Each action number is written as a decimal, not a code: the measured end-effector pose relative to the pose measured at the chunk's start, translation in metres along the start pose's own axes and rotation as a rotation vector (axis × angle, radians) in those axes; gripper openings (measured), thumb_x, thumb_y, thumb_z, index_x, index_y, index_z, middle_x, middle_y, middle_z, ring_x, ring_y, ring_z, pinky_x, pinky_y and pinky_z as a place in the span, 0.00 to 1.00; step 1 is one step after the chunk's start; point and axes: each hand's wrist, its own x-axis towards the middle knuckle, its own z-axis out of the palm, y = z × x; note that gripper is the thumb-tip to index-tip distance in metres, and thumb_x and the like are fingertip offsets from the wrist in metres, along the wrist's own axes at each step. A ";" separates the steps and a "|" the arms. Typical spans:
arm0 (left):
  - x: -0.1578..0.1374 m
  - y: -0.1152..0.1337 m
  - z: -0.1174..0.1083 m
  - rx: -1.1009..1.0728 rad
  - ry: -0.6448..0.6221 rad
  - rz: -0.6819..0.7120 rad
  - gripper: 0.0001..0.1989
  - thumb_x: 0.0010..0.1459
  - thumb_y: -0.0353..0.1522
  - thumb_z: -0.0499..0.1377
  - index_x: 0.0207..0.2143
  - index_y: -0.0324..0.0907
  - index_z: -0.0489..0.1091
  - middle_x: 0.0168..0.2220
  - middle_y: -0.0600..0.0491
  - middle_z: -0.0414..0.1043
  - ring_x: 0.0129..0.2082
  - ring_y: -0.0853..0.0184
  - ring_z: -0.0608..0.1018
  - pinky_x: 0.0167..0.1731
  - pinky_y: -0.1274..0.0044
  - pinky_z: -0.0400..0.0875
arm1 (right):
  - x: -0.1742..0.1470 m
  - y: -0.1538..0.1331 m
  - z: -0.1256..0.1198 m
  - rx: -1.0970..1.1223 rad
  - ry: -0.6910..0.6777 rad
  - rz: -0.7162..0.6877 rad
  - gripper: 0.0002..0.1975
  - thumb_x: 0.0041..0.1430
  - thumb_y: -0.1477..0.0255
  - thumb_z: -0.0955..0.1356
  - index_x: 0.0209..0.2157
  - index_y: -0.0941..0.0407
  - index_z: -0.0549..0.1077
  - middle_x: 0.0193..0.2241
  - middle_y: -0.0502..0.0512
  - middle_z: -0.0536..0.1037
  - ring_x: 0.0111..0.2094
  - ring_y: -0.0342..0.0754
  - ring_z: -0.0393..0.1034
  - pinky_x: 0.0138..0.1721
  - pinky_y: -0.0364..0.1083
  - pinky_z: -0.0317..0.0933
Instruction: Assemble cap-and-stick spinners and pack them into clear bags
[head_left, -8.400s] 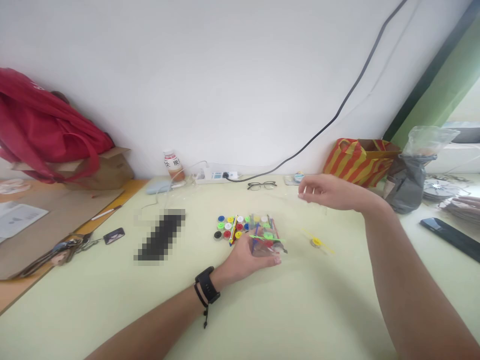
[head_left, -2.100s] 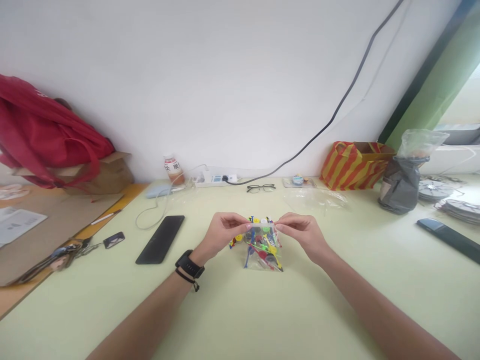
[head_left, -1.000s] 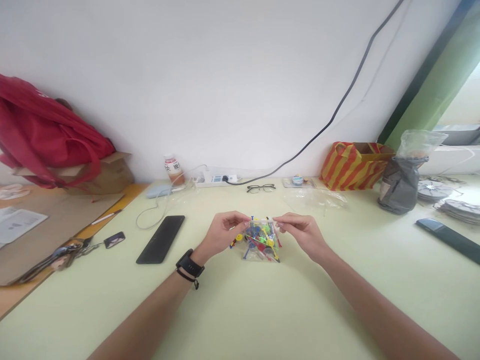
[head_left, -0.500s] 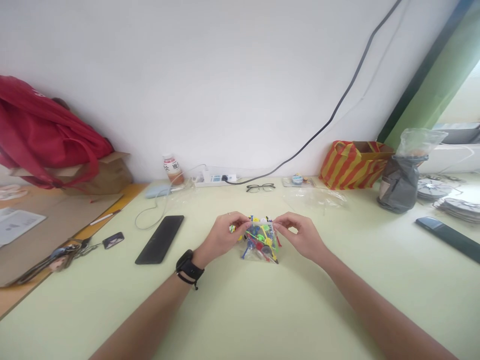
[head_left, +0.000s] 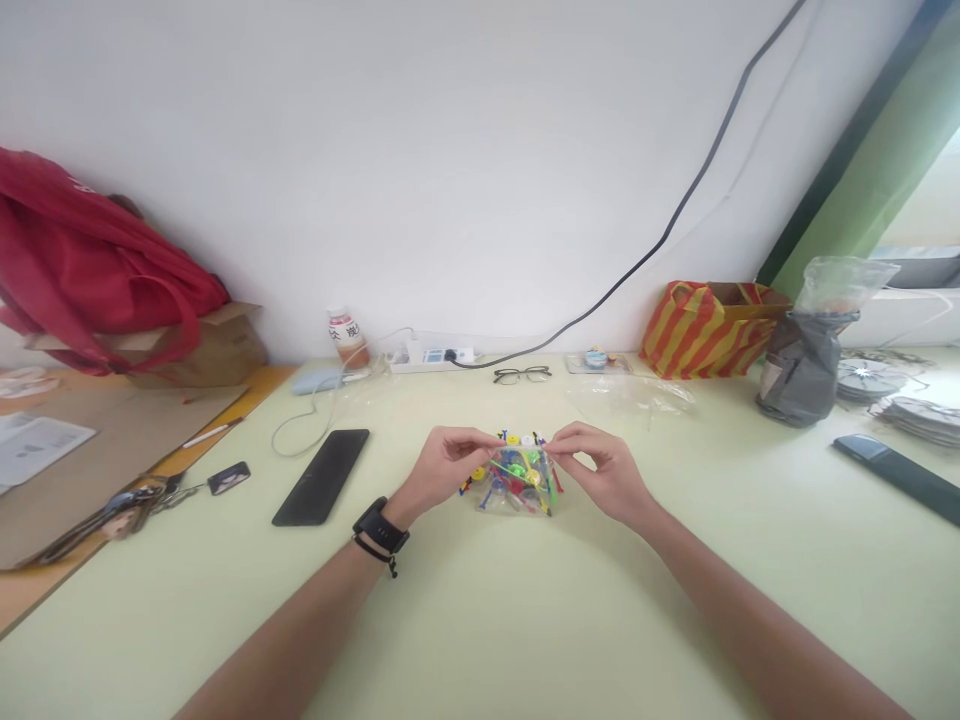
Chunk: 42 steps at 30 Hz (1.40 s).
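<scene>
A clear plastic bag (head_left: 517, 487) holding several small coloured plastic pieces is between my two hands at the middle of the table. My left hand (head_left: 450, 463) pinches the bag's top left corner between thumb and forefinger. At the top right corner, my right hand (head_left: 600, 465) has its thumb and finger pinched on the same edge. Blue, yellow, red and green bits show through the film. More coloured pieces (head_left: 477, 474) appear behind the bag and to its left, partly hidden by it and by my left hand. A black watch (head_left: 381, 526) is on my left wrist.
A black phone (head_left: 321, 477) lies left of my left hand. Glasses (head_left: 522, 375) and a power strip (head_left: 431, 360) are near the wall, beside a bottle (head_left: 348, 340). A striped bag (head_left: 705, 330) and grey bag (head_left: 799, 367) stand back right. Keys (head_left: 146, 498) lie left.
The bag's lower part has tipped slightly away, up and to the left. Both hands keep their pinch on its top edge, and more loose pieces show at the left.
</scene>
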 end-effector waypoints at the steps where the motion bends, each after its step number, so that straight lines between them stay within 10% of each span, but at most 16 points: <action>1: 0.000 0.001 0.002 0.007 0.004 -0.007 0.10 0.58 0.36 0.69 0.38 0.38 0.84 0.35 0.46 0.83 0.34 0.63 0.82 0.34 0.77 0.76 | 0.000 -0.001 0.000 -0.023 -0.004 -0.027 0.09 0.65 0.72 0.69 0.40 0.49 0.85 0.38 0.57 0.81 0.40 0.51 0.78 0.44 0.51 0.72; 32: -0.010 0.042 0.017 0.324 -0.406 -0.010 0.16 0.66 0.42 0.61 0.37 0.40 0.83 0.24 0.54 0.73 0.23 0.71 0.65 0.23 0.79 0.56 | 0.001 -0.043 -0.016 -0.163 -0.576 0.216 0.21 0.71 0.57 0.64 0.28 0.55 0.75 0.19 0.45 0.62 0.21 0.42 0.49 0.22 0.43 0.47; 42: -0.014 0.042 0.019 0.267 -0.458 -0.063 0.19 0.64 0.44 0.62 0.28 0.39 0.75 0.19 0.56 0.70 0.18 0.73 0.68 0.19 0.82 0.58 | 0.001 -0.055 -0.029 -0.154 -0.630 0.234 0.19 0.71 0.59 0.65 0.30 0.54 0.78 0.19 0.47 0.67 0.21 0.43 0.58 0.22 0.43 0.52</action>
